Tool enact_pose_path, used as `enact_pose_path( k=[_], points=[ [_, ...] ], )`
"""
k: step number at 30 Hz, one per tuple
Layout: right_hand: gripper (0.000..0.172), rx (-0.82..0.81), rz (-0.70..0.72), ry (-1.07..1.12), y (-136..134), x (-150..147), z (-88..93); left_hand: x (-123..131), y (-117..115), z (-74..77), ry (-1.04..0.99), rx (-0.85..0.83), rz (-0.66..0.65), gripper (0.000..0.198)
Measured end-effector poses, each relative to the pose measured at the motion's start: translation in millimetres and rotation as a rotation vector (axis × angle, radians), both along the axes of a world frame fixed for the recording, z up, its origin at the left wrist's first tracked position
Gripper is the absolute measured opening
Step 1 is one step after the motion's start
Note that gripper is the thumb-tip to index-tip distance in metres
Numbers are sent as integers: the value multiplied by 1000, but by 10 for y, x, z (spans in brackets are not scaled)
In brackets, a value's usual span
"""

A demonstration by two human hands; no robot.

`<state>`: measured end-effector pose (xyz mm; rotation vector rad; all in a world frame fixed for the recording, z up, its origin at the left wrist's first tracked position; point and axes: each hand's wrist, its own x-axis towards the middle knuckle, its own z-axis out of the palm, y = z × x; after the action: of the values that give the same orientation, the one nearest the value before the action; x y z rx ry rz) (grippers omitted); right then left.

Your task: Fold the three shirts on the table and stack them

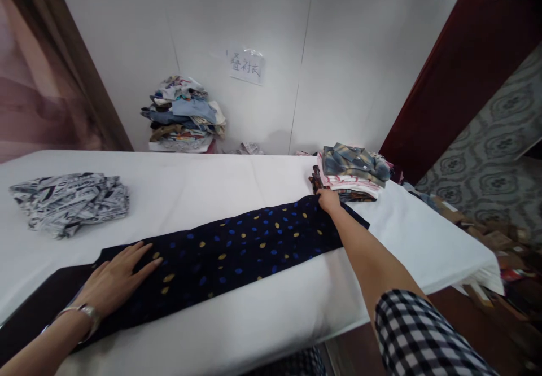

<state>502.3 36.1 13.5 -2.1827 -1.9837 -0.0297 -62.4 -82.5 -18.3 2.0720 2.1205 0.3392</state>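
A dark navy shirt (249, 240) with blue and yellow leaf-like spots lies in a long folded strip across the white table. My left hand (110, 279) rests flat on its left part, fingers spread. At the far edge of the strip's right end, my right hand (328, 200) has its fingers closed on the cloth; the fingertips are partly hidden. A plain, very dark flat piece (42, 302) lies beneath my left wrist; I cannot make out whether it belongs to the shirt. Just beyond my right hand stands a stack of folded shirts (353, 167), a grey-blue plaid one on top.
A crumpled black-and-white patterned garment (71, 201) lies on the left of the table (203, 189). Behind the far edge rises a tall pile of clothes (184, 113) against the wall. A paper sign (247, 68) hangs above. Boxes (495, 240) clutter the floor at right.
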Motion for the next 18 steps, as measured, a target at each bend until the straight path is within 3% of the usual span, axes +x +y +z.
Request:
enact_pose_path(
  k=[6,11,15,18],
  points=[
    [39,20,-48,-39,-159,86,-98,-1,109,-37,53,-40,45,67],
    [42,94,-14,-30,-277,-73,25,-115,173,-165,94,-64,-7,71],
    [44,185,207,14,-419,-413,36,-87,170,-158,128,-81,-5,71],
    [55,23,353,62,-560,-656,-138,57,84,-23,136,-107,19,72]
  ],
)
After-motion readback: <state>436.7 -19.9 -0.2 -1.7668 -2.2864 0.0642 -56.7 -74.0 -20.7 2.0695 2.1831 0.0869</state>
